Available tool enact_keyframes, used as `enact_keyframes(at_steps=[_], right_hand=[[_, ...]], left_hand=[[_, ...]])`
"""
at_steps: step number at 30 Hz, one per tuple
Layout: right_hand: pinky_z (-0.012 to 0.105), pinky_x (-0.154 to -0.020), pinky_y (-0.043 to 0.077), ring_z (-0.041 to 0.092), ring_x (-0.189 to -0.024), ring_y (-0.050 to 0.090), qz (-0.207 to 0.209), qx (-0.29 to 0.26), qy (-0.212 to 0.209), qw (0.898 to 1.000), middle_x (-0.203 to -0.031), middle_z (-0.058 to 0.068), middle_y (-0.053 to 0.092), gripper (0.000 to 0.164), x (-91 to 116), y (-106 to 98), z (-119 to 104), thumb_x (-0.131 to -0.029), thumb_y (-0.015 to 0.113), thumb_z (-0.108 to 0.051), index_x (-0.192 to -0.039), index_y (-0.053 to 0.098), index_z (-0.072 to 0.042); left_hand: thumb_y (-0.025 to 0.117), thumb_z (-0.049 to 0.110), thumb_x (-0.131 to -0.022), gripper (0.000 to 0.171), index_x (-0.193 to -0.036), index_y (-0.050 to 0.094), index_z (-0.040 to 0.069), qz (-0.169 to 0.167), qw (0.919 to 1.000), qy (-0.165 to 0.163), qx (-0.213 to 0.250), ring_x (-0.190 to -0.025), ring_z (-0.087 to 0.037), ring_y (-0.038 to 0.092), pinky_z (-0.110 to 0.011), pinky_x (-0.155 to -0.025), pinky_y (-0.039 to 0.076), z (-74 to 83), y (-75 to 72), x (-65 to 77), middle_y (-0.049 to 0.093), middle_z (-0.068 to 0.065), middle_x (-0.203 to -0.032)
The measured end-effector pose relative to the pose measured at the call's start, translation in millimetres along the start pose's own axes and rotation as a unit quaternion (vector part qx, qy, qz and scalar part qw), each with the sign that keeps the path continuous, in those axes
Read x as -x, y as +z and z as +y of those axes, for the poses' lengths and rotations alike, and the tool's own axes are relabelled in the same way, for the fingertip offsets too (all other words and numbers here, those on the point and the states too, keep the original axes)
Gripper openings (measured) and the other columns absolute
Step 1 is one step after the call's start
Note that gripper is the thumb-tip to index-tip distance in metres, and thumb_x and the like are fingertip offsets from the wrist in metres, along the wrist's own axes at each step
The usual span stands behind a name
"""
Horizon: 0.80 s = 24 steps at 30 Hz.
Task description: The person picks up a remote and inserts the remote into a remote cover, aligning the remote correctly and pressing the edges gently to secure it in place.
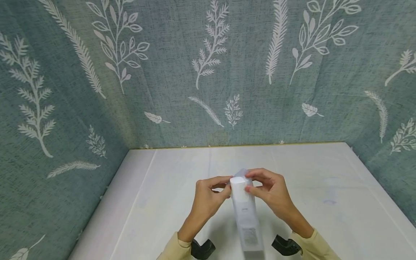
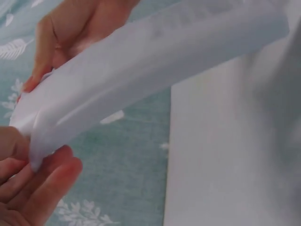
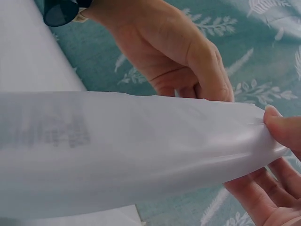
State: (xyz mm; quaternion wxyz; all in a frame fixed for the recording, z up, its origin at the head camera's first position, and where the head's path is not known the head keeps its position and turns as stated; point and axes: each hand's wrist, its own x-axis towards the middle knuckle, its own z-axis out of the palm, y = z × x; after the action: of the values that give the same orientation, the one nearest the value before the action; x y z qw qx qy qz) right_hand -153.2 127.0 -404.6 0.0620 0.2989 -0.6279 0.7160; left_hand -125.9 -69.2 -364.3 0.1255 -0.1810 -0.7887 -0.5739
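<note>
A long white tube-like item (image 1: pixel 239 189) with a rounded end stands tilted inside a translucent plastic sleeve (image 1: pixel 248 216). Grey print, too faint to read, shows through the sleeve's lower part. My left hand (image 1: pixel 209 196) pinches the upper left edge of the sleeve between thumb and fingers. On the opposite side, my right hand (image 1: pixel 269 189) holds the upper right edge, its thumb near the tube's end. In the left wrist view a loose flap of the plastic sleeve (image 2: pixel 44 141) hangs beside the left fingers. From the right wrist, the sleeve (image 3: pixel 164 141) hides part of the left hand (image 3: pixel 174 52).
The white table (image 1: pixel 169 202) spreads under both hands. Green cloth with white leaf prints (image 1: pixel 175 54) rises at the back and sides. Dark wrist mounts (image 1: pixel 203 249) sit at the cuffs of the pale yellow sleeves.
</note>
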Motion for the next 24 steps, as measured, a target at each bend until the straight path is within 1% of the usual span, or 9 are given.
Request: enact_keyframes(at_steps=[4,9,13,18,21,24], right_hand=[[0.033,-0.070,0.058,0.019,-0.096,0.063,0.013,0.014,0.012,1.000,-0.110,0.008,0.062,0.026,0.8,-1.0,0.1,-0.080,0.067,0.012,-0.104,0.060,0.011],[0.033,-0.070,0.058,0.019,-0.096,0.063,0.019,0.020,0.013,1.000,-0.110,0.010,0.062,0.026,1.6,-0.3,0.9,-0.079,0.068,0.012,-0.104,0.060,0.010],[0.032,-0.070,0.058,0.019,-0.094,0.063,0.022,0.023,0.007,0.999,-0.109,0.013,0.062,0.026,1.0,0.9,2.4,-0.079,0.068,0.013,-0.104,0.061,0.010],[0.032,-0.071,0.058,0.020,-0.092,0.063,0.030,0.033,0.014,0.999,-0.108,0.013,0.063,0.027,2.7,1.4,3.5,-0.078,0.068,0.012,-0.104,0.062,0.010],[0.032,-0.071,0.058,0.020,-0.092,0.063,0.036,0.037,0.022,0.998,-0.108,0.011,0.063,0.026,3.3,1.6,4.0,-0.078,0.069,0.012,-0.104,0.063,0.009],[0.031,-0.071,0.058,0.020,-0.092,0.063,0.044,0.034,0.026,0.998,-0.107,0.012,0.063,0.026,3.0,2.2,4.4,-0.078,0.069,0.012,-0.103,0.063,0.009]], left_hand=[[0.064,-0.010,-0.083,0.012,-0.092,0.071,-0.008,0.011,0.9989,-0.015,0.042,-0.077,-0.028,0.069,-0.033,-0.055,0.058,-5.3,2.4,0.1,0.070,-0.017,-0.091],[0.065,-0.007,-0.084,0.009,-0.090,0.072,-0.006,0.014,0.9975,-0.039,0.058,-0.075,-0.026,0.069,-0.037,-0.052,0.058,-6.8,2.9,-0.4,0.070,-0.014,-0.087],[0.064,-0.007,-0.085,0.010,-0.091,0.071,-0.007,0.008,0.9957,-0.058,0.072,-0.072,-0.025,0.069,-0.039,-0.051,0.057,-7.5,1.3,-0.8,0.070,-0.014,-0.087],[0.063,-0.005,-0.087,0.010,-0.092,0.070,-0.009,-0.001,0.9907,-0.088,0.103,-0.074,-0.029,0.069,-0.041,-0.053,0.057,-8.4,-1.7,-0.8,0.069,-0.018,-0.088],[0.063,-0.004,-0.087,0.010,-0.093,0.069,-0.010,0.002,0.9876,-0.096,0.124,-0.077,-0.032,0.069,-0.042,-0.053,0.057,-10.9,-2.6,-1.5,0.068,-0.021,-0.090],[0.065,-0.001,-0.087,0.011,-0.094,0.070,-0.007,0.010,0.9837,-0.102,0.148,-0.081,-0.032,0.068,-0.042,-0.054,0.058,-20.3,-1.1,-2.2,0.067,-0.019,-0.096]])
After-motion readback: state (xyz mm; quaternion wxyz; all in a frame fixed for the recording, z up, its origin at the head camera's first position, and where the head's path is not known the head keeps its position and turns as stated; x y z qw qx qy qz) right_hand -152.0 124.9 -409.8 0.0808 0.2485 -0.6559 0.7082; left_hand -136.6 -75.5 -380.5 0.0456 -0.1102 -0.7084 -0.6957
